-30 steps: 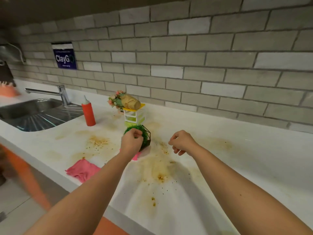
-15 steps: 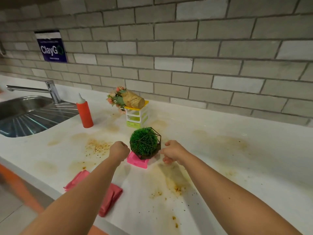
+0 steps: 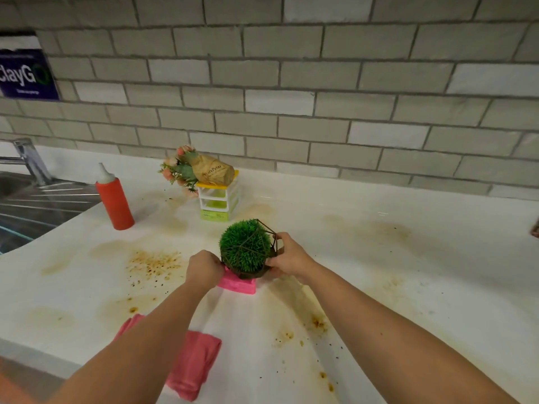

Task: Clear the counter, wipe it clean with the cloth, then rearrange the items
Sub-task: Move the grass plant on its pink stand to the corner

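Head view: a round, grassy green artificial plant (image 3: 245, 247) caged in a dark wire frame stands upright on a pink rectangular block (image 3: 237, 284) mid-counter, with the block's long face turned toward the person. The left hand (image 3: 204, 268) has its grip curled on the block's left end. The right hand (image 3: 288, 258) has its grip clamped on the frame's right side. The white, brown-stained counter (image 3: 408, 287) lies open to the right. A folded pink cloth (image 3: 195, 363) sits at the near edge, partly under the left forearm. Behind stand a red squeeze bottle (image 3: 115, 201) and a small white drawer unit (image 3: 218, 204).
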Action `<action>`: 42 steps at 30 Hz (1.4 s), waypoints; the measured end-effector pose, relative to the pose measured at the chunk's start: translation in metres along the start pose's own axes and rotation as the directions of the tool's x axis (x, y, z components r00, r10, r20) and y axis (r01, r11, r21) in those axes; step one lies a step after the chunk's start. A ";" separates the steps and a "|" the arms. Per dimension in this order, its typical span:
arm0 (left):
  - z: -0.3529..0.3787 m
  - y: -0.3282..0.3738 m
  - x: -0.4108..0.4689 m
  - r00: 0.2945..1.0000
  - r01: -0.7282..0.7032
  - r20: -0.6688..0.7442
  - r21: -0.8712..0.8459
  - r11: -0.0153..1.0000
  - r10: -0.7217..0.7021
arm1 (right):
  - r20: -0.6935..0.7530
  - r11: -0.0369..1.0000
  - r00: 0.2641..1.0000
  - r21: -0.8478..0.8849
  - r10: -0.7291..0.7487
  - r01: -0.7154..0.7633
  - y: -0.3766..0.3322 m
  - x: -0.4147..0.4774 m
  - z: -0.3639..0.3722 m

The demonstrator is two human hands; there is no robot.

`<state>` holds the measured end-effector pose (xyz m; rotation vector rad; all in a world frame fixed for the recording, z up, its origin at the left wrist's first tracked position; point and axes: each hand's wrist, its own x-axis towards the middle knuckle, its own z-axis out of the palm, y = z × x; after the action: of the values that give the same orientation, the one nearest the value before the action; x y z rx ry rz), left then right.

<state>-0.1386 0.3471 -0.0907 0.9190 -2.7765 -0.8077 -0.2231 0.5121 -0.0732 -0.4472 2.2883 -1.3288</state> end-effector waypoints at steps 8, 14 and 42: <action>-0.014 0.015 0.001 0.999 -0.043 -0.024 -0.088 0.995 0.041 | -0.071 0.998 0.997 0.057 -0.014 0.018 -0.008 -0.008 -0.015; -0.011 0.056 -0.003 0.990 -0.142 -0.002 -0.146 0.979 0.143 | -0.152 0.992 0.988 0.117 -0.033 0.051 -0.008 -0.025 -0.055; 0.186 0.390 -0.202 0.744 -0.521 0.258 -0.352 0.777 0.616 | -0.606 0.972 0.763 0.195 0.226 -0.134 0.160 -0.293 -0.358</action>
<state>-0.2271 0.8122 -0.0343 -0.1782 -2.8628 -1.2633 -0.1748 0.9926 0.0055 0.3249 2.6284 -1.7056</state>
